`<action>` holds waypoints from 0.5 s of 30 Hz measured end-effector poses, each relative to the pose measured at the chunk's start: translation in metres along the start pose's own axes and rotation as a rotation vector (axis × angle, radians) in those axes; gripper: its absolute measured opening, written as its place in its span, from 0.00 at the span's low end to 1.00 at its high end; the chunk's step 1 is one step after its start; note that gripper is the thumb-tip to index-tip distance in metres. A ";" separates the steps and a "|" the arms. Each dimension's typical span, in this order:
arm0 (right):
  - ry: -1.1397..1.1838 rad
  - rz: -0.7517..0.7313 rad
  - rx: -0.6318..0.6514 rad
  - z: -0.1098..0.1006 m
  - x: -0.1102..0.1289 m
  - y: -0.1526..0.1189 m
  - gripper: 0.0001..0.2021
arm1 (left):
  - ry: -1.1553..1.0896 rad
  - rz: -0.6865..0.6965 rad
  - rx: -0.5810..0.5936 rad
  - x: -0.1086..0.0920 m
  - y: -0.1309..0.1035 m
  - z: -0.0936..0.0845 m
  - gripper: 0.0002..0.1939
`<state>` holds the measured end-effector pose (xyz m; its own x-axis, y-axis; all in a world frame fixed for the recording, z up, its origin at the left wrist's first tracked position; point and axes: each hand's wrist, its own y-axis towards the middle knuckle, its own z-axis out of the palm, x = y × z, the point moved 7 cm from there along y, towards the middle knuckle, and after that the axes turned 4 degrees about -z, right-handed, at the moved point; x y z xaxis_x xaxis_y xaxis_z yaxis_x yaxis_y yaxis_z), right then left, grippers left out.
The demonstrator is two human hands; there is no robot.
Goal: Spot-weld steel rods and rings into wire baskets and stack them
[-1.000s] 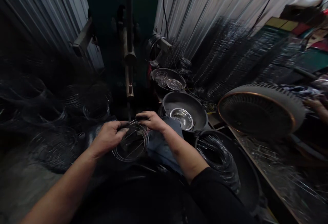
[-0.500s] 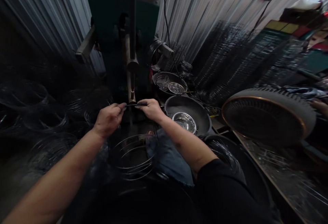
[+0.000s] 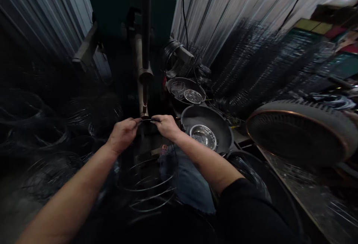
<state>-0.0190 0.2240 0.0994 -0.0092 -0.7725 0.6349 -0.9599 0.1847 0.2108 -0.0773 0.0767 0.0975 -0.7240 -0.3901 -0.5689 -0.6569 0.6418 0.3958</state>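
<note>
Between my two hands runs a thin wire (image 3: pixel 146 120), pinched at one end by my left hand (image 3: pixel 124 132) and at the other by my right hand (image 3: pixel 167 126). The wire lies right at the copper-coloured lower tip (image 3: pixel 144 110) of a machine's vertical rod; whether they touch I cannot tell. Below my hands, over my lap, several large wire rings (image 3: pixel 151 188) hang or lie, blurred.
Right of my hands are a dark basin (image 3: pixel 220 124) holding a steel bowl (image 3: pixel 203 136), and another basin (image 3: pixel 171 84) with wire pieces. A round fan (image 3: pixel 296 136) stands at the right. Wire coils (image 3: pixel 53 173) lie at the left.
The view has shifted slightly, so the surroundings sit a little differently. Both hands keep their pinch on the wire at the rod tip; the rings over my lap appear lower and more blurred.
</note>
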 end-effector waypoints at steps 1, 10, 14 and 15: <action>-0.072 -0.005 0.021 0.000 0.003 0.000 0.10 | 0.004 0.002 -0.004 0.000 0.001 -0.001 0.20; -0.546 -0.013 0.125 -0.001 0.014 0.012 0.15 | 0.086 0.010 -0.006 -0.001 0.020 -0.005 0.18; -0.594 -0.003 0.108 -0.005 0.014 0.021 0.14 | 0.086 0.004 -0.011 0.003 0.030 -0.006 0.18; -0.599 -0.001 0.105 -0.006 0.014 0.023 0.14 | 0.084 0.004 -0.009 0.003 0.032 -0.006 0.19</action>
<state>-0.0392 0.2209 0.1176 -0.1345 -0.9859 0.0999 -0.9823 0.1459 0.1173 -0.1016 0.0922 0.1128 -0.7418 -0.4419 -0.5045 -0.6553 0.6376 0.4050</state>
